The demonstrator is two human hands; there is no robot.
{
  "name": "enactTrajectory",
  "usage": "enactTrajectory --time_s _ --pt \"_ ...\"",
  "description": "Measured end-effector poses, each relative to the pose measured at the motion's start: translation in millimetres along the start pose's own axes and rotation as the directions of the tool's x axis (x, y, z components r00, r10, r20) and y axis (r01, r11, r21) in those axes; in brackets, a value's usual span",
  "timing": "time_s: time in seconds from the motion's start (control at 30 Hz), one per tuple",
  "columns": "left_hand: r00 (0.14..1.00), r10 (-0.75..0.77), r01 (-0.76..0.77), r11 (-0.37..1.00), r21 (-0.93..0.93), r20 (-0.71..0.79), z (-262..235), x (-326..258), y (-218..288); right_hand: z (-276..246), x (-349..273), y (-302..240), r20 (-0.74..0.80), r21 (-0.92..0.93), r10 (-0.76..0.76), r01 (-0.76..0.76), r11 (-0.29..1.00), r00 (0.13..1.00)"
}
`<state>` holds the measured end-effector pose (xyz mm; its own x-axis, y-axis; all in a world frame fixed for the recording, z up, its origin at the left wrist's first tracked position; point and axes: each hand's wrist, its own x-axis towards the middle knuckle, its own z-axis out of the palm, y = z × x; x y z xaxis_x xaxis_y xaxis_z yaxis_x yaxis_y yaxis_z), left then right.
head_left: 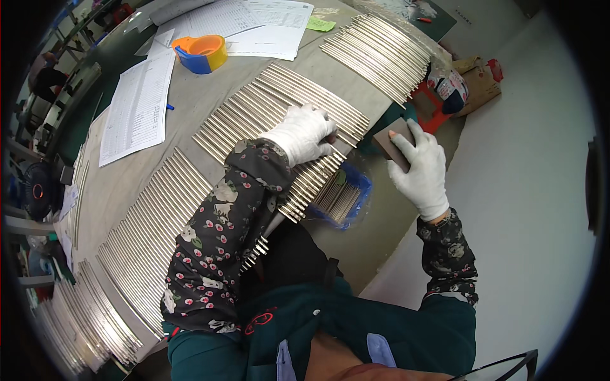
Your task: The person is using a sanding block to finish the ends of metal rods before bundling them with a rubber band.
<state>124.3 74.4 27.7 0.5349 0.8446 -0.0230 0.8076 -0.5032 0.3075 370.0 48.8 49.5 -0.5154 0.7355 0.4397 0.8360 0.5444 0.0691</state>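
My left hand (pixel 301 134), in a white glove, lies over the middle row of slim shiny metal rods (pixel 238 117). Its fingers curl down around rod ends near the table edge; how many they grip is hidden. To the right, beyond that edge, my right hand (pixel 420 166) is closed on a flat brown block (pixel 389 145) resembling a sanding sponge. Its white glove leaves one fingertip bare. The block is apart from the rods. Below the rod ends sits a blue-lined bin (pixel 363 195) with more thin rods inside.
Further rod rows lie at the far right (pixel 381 54) and near left (pixel 152 235). An orange and blue tape dispenser (pixel 202 54) stands by printed sheets (pixel 136 105). A red stool (pixel 429 108) and cardboard box (pixel 480 86) are beyond the table, near a pale wall (pixel 527 190).
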Motion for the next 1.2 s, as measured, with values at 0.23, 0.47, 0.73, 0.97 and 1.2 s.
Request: enactTrajectory --time_s 0.23,0.47,0.73,0.97,1.2 --pt "1.0 0.011 -0.009 0.999 -0.044 0.025 4 5 3 0 3 -7 0.006 0.034 -0.009 0.009 0.999 1.0" --pt "0.995 0.063 -0.076 0.977 -0.199 -0.072 16 5 -5 -6 4 -29 -0.033 0.191 -0.119 0.123 0.974 0.992" --pt "0.997 0.058 -0.069 0.972 -0.225 -0.055 15 7 -6 -2 21 -23 -0.029 -0.031 -0.058 0.058 0.998 0.998" --pt "0.994 0.055 -0.076 0.969 -0.237 -0.093 16 5 -4 -1 27 -22 -0.041 -0.047 -0.066 0.064 0.997 0.997" --pt "0.991 0.06 -0.088 0.968 -0.235 -0.122 18 5 -7 -4 24 -32 0.049 -0.028 -0.117 0.119 0.993 0.992"
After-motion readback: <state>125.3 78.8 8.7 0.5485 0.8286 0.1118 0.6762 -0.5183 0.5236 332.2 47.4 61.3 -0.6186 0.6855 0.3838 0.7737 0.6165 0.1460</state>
